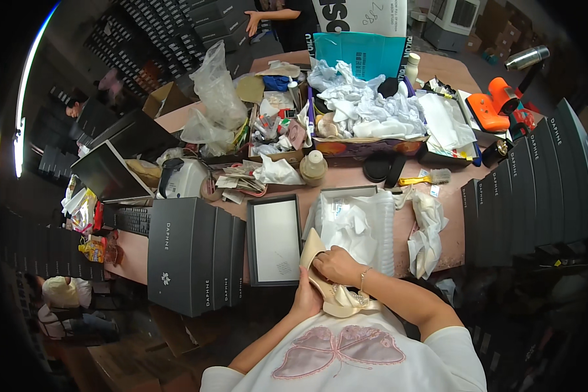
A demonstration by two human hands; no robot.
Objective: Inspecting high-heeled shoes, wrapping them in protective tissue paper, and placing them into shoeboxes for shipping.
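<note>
a dim room lined with stacks of dark boxes surrounds a cluttered pinkish table (pixel 453 199). at its back, a bin of crumpled white paper (pixel 372 108) stands before a teal box (pixel 359 55), and another person's hand (pixel 253 23) shows beyond the table.

near the table's front edge, a cream shoe (pixel 314 245) is held up close to the wearer's body, its pointed toe tilted up and away, sparkling trim toward the lower end. the left hand (pixel 306 295) grips it from the left side, fingers closed around it. the right hand (pixel 338 264) is at the shoe's opening, fingers curled in — their tips are hidden, so whether they pinch anything i cannot tell.

just beyond lie a shallow dark tray (pixel 273 238) with a pale inside and, beside it, an open box with white paper (pixel 351 225); a white wrapped bundle (pixel 428 232) rests to the right — a yellow brush (pixel 424 178) behind it.
</note>
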